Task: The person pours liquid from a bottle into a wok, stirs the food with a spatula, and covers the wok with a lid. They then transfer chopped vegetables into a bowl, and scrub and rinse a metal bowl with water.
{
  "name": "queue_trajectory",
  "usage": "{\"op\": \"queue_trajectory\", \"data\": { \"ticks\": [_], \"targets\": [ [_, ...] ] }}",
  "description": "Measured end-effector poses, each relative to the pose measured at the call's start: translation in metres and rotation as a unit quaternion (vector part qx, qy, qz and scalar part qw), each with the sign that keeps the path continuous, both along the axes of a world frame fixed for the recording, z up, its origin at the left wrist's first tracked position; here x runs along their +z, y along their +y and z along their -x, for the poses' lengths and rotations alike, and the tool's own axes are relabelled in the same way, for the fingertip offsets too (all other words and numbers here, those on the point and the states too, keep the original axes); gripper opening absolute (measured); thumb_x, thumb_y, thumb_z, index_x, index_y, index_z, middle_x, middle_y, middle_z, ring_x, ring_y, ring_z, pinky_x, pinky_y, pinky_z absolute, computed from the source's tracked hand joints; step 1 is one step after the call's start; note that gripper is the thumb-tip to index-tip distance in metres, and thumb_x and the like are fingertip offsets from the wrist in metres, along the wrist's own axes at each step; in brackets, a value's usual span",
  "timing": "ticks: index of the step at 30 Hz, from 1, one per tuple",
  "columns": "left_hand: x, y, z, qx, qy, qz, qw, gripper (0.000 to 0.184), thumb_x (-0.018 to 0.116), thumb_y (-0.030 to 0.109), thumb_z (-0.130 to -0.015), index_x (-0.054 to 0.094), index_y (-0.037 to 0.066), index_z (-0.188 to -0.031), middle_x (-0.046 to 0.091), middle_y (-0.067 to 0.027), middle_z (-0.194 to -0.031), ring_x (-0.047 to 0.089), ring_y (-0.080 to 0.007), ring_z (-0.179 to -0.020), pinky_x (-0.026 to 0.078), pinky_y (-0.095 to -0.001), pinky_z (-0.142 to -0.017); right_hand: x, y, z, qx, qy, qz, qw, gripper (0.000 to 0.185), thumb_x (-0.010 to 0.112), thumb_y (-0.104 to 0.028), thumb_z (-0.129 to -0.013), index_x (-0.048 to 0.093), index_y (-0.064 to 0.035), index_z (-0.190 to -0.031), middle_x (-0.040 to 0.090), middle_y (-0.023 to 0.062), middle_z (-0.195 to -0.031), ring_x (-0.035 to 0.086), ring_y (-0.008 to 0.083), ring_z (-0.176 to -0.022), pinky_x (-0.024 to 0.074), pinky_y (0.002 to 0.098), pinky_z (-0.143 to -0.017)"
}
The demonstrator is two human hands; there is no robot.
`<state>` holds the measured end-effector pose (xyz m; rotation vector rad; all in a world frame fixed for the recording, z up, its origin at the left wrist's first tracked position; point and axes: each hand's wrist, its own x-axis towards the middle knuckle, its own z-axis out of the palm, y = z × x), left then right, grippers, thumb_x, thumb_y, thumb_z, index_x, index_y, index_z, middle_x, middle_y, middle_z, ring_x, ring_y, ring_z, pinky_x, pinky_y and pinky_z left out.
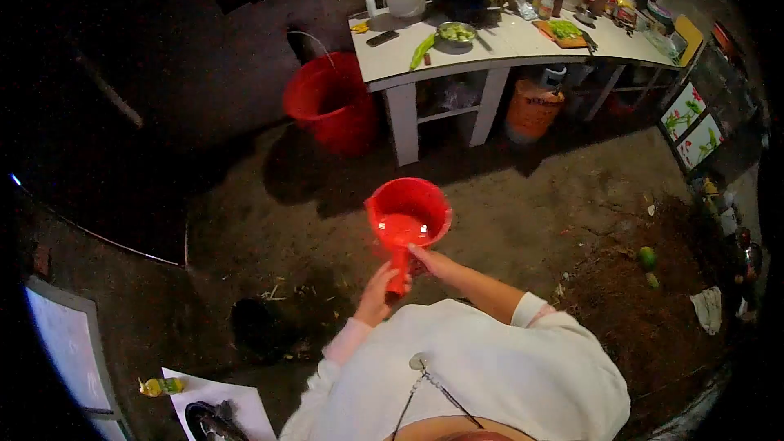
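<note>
A red plastic water dipper [411,196] is held out in front of my body, its bowl facing up and its handle pointing back toward me. Shiny spots show at the bottom of the bowl; I cannot tell how much liquid is in it. My left hand [376,292] is closed around the handle. Where the handle meets the bowl, my right hand [428,263] grips the dipper from the right side, with some of its fingers hidden underneath.
Ahead stands a white counter [523,53] with a bowl of cut vegetables [456,33], a cutting board [555,39] and bottles. A large red bucket [331,106] is left of it, an orange gas cylinder [532,114] beneath. Low at left is a small table [245,398].
</note>
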<state>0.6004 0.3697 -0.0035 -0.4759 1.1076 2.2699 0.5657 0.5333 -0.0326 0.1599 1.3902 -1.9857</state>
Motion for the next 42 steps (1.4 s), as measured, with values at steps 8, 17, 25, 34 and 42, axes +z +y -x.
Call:
{"op": "queue_trajectory", "data": {
  "ticks": [8,17,25,34,42],
  "targets": [
    [-0.011,0.136,0.095,-0.314,0.233,0.19,0.9,0.045,0.04,0.027,-0.091,0.029,0.008,-0.131,0.052,-0.004,-0.09,0.052,-0.0093,-0.073,0.044,-0.0228,-0.063,0.008,0.118,0.038,-0.282,-0.11,0.075,0.95,0.02,0.054,-0.027,-0.081,0.054,-0.0083,-0.088,0.056,0.0042,-0.071,0.054,0.0158,-0.061,0.0461,0.0322,-0.059],
    [-0.048,0.118,0.263,-0.341,0.247,0.253,0.871,0.041,0.047,0.034,-0.087,0.049,0.004,-0.114,0.055,-0.0044,-0.092,0.053,-0.0114,-0.078,0.043,-0.0243,-0.06,-0.129,0.304,-0.029,-0.54,-0.192,-0.087,0.815,0.018,0.053,-0.025,-0.078,0.056,-0.0097,-0.069,0.053,0.0055,-0.059,0.048,0.0201,-0.047,0.0401,0.0322,-0.048],
    [-0.045,0.079,0.458,-0.345,0.181,0.365,0.846,0.036,0.05,0.029,-0.085,0.051,0.002,-0.109,0.058,-0.006,-0.09,0.055,-0.0142,-0.077,0.044,-0.027,-0.067,-0.068,0.283,-0.003,-0.585,-0.247,-0.141,0.76,0.022,0.053,-0.032,-0.078,0.054,-0.0095,-0.078,0.054,0.0059,-0.066,0.052,0.0193,-0.057,0.043,0.0324,-0.051],
    [-0.072,0.198,0.614,-0.278,0.366,0.493,0.739,0.037,0.054,0.028,-0.081,0.054,-0.001,-0.104,0.055,-0.0197,-0.099,0.055,-0.0319,-0.089,0.044,-0.0364,-0.079,-0.117,0.37,0.264,-0.49,-0.156,-0.079,0.854,0.025,0.057,-0.03,-0.08,0.052,-0.0076,-0.091,0.055,0.0051,-0.068,0.052,0.0153,-0.052,0.0432,0.0294,-0.047],
    [-0.086,0.275,0.732,-0.109,0.33,0.725,0.595,0.055,0.062,0.024,-0.073,0.04,0.0,-0.118,0.042,-0.019,-0.115,0.045,-0.0374,-0.101,0.039,-0.0418,-0.085,-0.015,0.438,0.509,-0.278,-0.061,0.012,0.959,0.032,0.056,-0.026,-0.08,0.044,-0.006,-0.101,0.053,0.006,-0.068,0.053,0.0146,-0.056,0.0439,0.0261,-0.048]
  ]
}}
